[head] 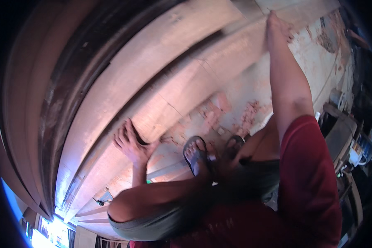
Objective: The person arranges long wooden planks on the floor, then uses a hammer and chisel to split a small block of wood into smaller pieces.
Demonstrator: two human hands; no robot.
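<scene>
A long wooden board (161, 108) runs diagonally before me, a dark gap along its far side and a thin cross seam in its face. Near its lower left part, my left hand (135, 144) straddles it, fingers at the far side and thumb at the near edge. My right arm reaches far up to the upper right, where my right hand (279, 28) lies across the same strip of wood, fingers bent over its near side. Beyond the gap lies a second, wider pale board (117, 71). Whatever is under my palms is hidden.
Reddish wood shavings (249, 117) litter the pale floor (254, 77) by my sandalled foot (196, 152). My knees are bent close to the board. Darker timbers (65, 77) lie farther left. At the right stands clutter with a white container (356, 153). Bright light enters lower left.
</scene>
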